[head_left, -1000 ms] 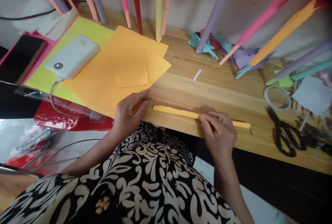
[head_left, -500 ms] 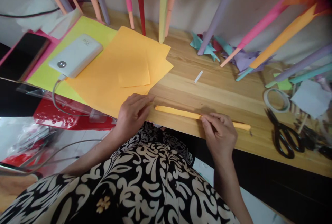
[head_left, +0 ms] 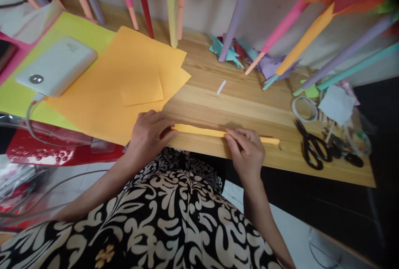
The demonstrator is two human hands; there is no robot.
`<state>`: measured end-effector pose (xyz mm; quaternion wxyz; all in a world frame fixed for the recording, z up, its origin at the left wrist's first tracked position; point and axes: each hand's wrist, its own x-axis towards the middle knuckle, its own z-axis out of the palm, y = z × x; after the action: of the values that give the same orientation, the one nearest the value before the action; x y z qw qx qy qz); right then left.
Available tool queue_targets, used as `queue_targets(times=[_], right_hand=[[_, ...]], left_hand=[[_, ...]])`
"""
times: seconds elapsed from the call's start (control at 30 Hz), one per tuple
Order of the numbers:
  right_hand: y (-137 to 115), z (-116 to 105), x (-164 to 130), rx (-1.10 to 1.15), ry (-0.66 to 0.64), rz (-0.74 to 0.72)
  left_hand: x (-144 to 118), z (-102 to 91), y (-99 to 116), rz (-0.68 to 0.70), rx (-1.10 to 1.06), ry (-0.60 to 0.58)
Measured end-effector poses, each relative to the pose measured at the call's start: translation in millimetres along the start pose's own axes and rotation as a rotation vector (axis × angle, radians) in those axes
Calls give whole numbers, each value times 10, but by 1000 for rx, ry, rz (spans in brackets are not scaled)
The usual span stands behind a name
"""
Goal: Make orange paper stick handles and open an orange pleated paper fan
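Left hand [head_left: 149, 132] now over roll [head_left: 199, 130] end.

rolled paper strip [head_left: 202, 131]: its middle is hidden under the right hand [head_left: 246, 152], its left end under the left hand [head_left: 148, 134] fingertips.
paper tubes [head_left: 171, 7]: upper ends cut off by the top edge.
power bank [head_left: 56, 65]: cable runs off below the desk [head_left: 249, 102] edge, its end unseen.
pile beside scissors [head_left: 311, 148]: blurred, items too small to tell.
phone: cut off at left edge.
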<state>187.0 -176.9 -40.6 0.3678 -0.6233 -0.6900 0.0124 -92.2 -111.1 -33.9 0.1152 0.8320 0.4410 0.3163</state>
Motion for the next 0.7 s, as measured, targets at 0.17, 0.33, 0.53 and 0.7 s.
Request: queue_targets(times=[0.17, 0.33, 0.53, 0.7], right_hand=[[-26, -5, 0, 20, -5, 23], [-40, -31, 6, 39, -21, 81], [-3, -104, 50, 75, -121, 23], [34, -101, 66, 76, -112, -37]], left_hand=[[26, -11, -44, 15, -16, -33], [38, -20, -62, 50, -20, -48], [51, -65, -13, 78, 89, -87], [49, -52, -5, 110, 118, -42]])
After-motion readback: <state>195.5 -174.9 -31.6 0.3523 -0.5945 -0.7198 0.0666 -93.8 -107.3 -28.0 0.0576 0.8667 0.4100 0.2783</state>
